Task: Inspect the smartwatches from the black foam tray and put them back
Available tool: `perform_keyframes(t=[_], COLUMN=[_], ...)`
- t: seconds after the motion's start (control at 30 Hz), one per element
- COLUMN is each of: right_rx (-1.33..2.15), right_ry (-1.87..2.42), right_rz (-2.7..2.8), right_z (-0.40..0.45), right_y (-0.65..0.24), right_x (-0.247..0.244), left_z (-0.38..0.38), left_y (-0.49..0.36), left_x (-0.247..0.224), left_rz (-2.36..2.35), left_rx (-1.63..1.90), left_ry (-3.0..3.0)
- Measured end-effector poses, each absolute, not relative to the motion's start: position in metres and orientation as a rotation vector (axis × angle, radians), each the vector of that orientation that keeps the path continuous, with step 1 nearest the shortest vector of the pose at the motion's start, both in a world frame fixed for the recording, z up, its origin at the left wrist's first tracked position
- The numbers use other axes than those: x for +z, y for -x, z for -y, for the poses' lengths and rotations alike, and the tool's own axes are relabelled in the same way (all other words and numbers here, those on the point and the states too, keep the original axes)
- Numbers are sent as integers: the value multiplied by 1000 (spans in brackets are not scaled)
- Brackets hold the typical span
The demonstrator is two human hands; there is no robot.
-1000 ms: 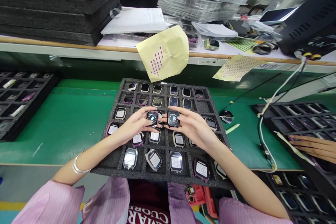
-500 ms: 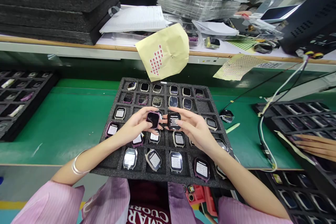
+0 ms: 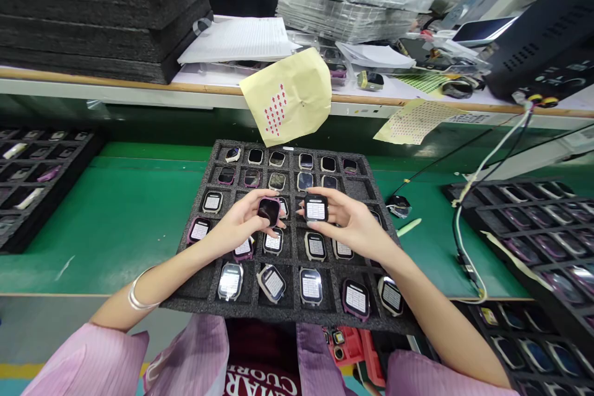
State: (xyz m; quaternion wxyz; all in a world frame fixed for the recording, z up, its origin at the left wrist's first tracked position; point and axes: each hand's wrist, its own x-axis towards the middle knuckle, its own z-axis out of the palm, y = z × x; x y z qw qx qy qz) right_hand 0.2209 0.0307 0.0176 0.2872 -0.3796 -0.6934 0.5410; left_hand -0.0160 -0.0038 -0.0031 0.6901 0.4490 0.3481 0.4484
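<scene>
Green worktop [image 3: 139, 198] stretches beneath our black foam tray [image 3: 192, 288]. Over its middle we hold two watches, apart but near each other: our right hand [image 3: 350, 221] grips a black-framed watch [image 3: 316, 208], screen lit white; our left hand [image 3: 245, 216] pinches a smaller-looking purple-framed watch [image 3: 270, 212], screen dark.

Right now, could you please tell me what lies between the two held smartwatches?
In the head view, fingertips and, below them in the foam tray, a partly hidden, white-screened smartwatch.
</scene>
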Motion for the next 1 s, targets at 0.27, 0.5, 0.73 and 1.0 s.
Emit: perform_keyframes(t=[0.27, 0.5, 0.73, 1.0], right_rx=[343, 226, 287, 397], right_ry=[1423, 1287, 1299, 1512], right_rz=[2335, 2529, 2489, 2266], right_z=[-99, -111, -114, -116], right_y=[-309, -331, -300, -253], right_x=[0, -12, -2, -24], left_z=[3, 3, 2, 3], left_y=[13, 12, 13, 14], left_x=[-1, -1, -3, -6], left_rz=[-798, -813, -831, -989], left_rx=[984, 974, 974, 958], left_ry=[-1019, -1033, -1033, -1216])
